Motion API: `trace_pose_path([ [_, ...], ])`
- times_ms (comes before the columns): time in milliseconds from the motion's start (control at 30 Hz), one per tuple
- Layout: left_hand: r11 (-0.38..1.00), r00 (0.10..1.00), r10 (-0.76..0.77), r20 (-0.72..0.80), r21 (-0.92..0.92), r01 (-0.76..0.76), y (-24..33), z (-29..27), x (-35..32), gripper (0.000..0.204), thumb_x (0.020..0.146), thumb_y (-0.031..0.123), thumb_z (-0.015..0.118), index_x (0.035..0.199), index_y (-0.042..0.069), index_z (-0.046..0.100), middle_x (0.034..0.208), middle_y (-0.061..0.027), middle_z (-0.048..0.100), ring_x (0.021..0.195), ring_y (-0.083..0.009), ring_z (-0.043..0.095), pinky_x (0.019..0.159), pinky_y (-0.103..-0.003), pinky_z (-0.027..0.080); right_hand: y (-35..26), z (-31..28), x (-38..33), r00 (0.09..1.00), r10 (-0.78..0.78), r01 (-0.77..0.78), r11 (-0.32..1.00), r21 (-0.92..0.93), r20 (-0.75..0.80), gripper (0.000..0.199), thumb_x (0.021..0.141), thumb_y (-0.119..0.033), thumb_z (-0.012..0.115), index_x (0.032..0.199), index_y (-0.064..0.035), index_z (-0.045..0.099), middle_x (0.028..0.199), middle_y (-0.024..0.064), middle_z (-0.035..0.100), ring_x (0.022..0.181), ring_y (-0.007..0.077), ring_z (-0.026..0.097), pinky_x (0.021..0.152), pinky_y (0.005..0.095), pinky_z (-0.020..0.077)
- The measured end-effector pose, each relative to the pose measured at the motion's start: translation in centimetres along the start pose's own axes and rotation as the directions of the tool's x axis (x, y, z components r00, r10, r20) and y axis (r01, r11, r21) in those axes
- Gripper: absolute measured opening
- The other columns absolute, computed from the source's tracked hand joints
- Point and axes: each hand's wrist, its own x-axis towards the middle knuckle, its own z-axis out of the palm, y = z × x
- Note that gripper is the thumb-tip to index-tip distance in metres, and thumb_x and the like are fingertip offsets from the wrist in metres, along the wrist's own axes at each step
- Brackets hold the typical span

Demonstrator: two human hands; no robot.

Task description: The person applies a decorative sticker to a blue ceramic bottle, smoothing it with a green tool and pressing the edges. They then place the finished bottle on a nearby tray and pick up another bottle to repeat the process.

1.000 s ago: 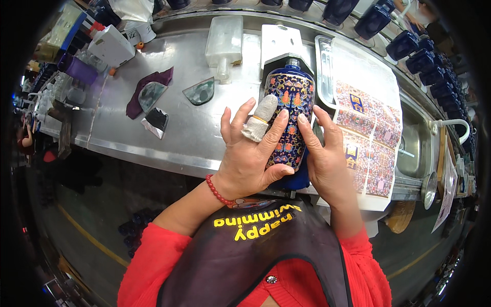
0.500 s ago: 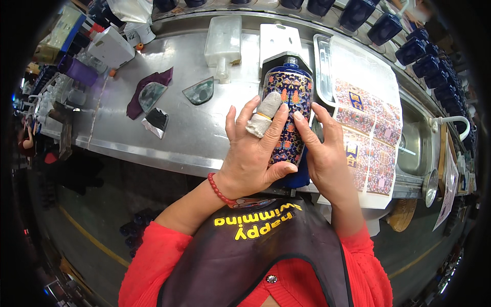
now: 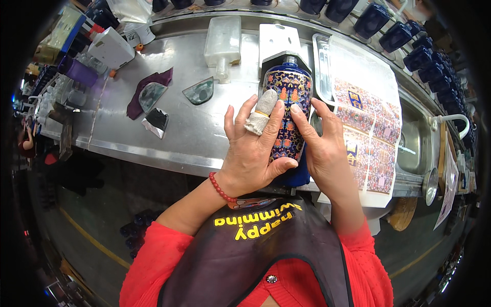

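Note:
A dark blue bottle (image 3: 290,82) with a colourful floral pattern lies on its back, neck pointing away from me, at the near edge of the metal bench. My left hand (image 3: 248,156) rests on its left side with fingers spread. One finger wears a grey cloth cover (image 3: 266,104) held by a yellow band; the index fingertip and thumb touch the pattern. My right hand (image 3: 327,148) cups the right side, thumb on the front and index finger along the edge; its other fingers are hidden. Beyond the bottle stands a white block (image 3: 279,41).
To the right are printed patterned sheets (image 3: 371,120), a clear tray (image 3: 322,56) and a sink (image 3: 417,148). Leftward on the bench (image 3: 189,128) lie a green scraper-like piece (image 3: 199,92), a purple cloth (image 3: 135,105) and a clear bottle (image 3: 222,41). Blue bottles (image 3: 372,21) line the back.
My right thumb has slid slightly up the pattern, and my left fingers have shifted a little. The blue bottles at the back have moved along their row. The patterned bottle stays in place.

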Motion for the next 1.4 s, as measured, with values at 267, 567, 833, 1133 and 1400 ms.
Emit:
trace_pose_path([
  [267,1.000,1.000,0.016,-0.005,0.009,-0.016,-0.3,0.1,0.0,0.097,0.094,0.076,0.041,0.157,0.003,0.036,0.156,-0.0196,0.041,0.145,-0.0409,0.025,0.117,-0.065,0.005,-0.1,-0.1,0.0,1.000,0.003,-0.003,1.000,0.000,0.013,0.067,0.083,0.007,0.059,0.145,-0.0179,0.059,0.142,0.0254,0.047,0.124,0.0433,0.050,0.106,0.0487,0.0430],
  [567,0.997,1.000,0.013,0.008,-0.070,-0.013,-0.6,0.0,-1.0,0.102,0.092,0.079,0.040,0.158,0.001,0.034,0.156,-0.0210,0.041,0.146,-0.0412,0.024,0.118,-0.064,0.002,-0.6,0.0,-1.1,0.999,0.001,-0.002,1.000,0.007,0.045,0.070,0.082,0.008,0.058,0.148,-0.0178,0.056,0.146,0.0269,0.043,0.121,0.0440,0.050,0.106,0.0492,0.0425],
  [833,0.998,1.000,0.021,-0.023,-0.056,-0.022,-0.3,0.1,-1.5,0.103,0.091,0.081,0.038,0.158,0.002,0.035,0.156,-0.0216,0.040,0.146,-0.0405,0.024,0.117,-0.064,0.002,-0.9,-0.2,-1.6,0.997,0.028,-0.029,1.000,0.008,0.074,0.070,0.082,0.007,0.058,0.148,-0.0183,0.055,0.149,0.0270,0.041,0.121,0.0436,0.051,0.105,0.0495,0.0430],
  [1133,0.998,0.999,0.047,-0.002,0.039,-0.047,0.1,0.5,-2.4,0.102,0.091,0.081,0.038,0.158,0.003,0.036,0.157,-0.0213,0.039,0.144,-0.0401,0.028,0.117,-0.063,0.005,-1.2,0.4,-2.7,0.998,0.014,-0.013,1.000,-0.012,0.055,0.072,0.082,0.006,0.061,0.149,-0.0197,0.054,0.151,0.0268,0.041,0.120,0.0422,0.052,0.104,0.0482,0.0446],
  [1400,1.000,1.000,0.025,-0.013,-0.013,-0.026,0.2,0.4,-4.0,0.102,0.093,0.080,0.037,0.159,0.002,0.032,0.160,-0.0225,0.035,0.145,-0.0407,0.028,0.118,-0.063,0.004,-1.7,0.2,-4.4,0.998,0.008,-0.011,0.999,0.045,0.065,0.072,0.082,0.008,0.059,0.148,-0.0216,0.056,0.150,0.0274,0.042,0.120,0.0428,0.053,0.104,0.0484,0.0440],
])
